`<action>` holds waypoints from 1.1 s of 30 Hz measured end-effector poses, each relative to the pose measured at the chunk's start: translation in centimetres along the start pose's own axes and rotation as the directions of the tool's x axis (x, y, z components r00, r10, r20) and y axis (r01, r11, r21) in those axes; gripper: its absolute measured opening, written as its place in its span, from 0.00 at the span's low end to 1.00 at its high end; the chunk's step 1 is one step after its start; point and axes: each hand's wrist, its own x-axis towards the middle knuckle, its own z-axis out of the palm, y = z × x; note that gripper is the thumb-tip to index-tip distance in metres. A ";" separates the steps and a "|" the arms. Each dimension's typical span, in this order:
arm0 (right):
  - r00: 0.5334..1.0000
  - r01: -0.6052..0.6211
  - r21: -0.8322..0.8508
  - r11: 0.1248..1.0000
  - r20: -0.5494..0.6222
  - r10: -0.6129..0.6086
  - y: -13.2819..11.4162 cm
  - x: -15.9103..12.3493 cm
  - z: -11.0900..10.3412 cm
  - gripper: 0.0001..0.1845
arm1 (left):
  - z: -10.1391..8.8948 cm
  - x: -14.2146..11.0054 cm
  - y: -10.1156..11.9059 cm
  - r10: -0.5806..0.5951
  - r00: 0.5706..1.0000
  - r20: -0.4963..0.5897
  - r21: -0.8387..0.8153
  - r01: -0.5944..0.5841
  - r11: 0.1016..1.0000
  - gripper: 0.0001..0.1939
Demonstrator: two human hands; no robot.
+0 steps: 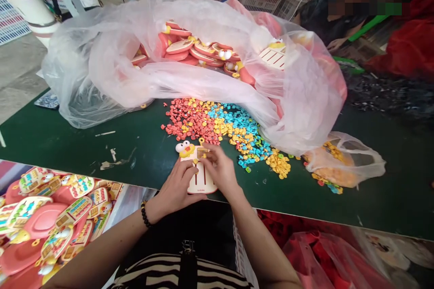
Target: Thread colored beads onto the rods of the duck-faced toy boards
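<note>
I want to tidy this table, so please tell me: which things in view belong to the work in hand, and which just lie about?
Seemingly in the work:
slotted board, held by the left hand
small coloured pieces, heaped ahead
large open bag of boards
filled boards, lower left

Seemingly just lying about:
pale scraps, further left
white container, upper left

Even, soft daylight; edges stretched; upper right corner pixelated.

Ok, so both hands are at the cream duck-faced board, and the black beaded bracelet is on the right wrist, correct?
No: the head view shows the black beaded bracelet on the left wrist. The left hand and right hand are at the cream duck-faced board.
</note>
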 end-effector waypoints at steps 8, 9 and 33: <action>0.999 0.015 -0.312 0.950 -0.030 -0.026 2.4 1.3 -0.6 0.11 | 0.1 0.7 1.2 -0.033 0.991 0.127 0.191 0.008 0.981 0.35; 1.000 0.030 -0.343 0.939 0.008 -0.029 2.4 1.1 -0.4 0.12 | 0.1 0.7 1.2 -0.031 0.991 0.132 0.191 0.006 0.982 0.34; 0.992 0.116 -0.511 0.852 0.022 -0.122 -0.3 -3.2 -0.2 0.15 | -0.6 0.5 0.9 0.055 0.988 0.146 0.081 -0.068 0.994 0.24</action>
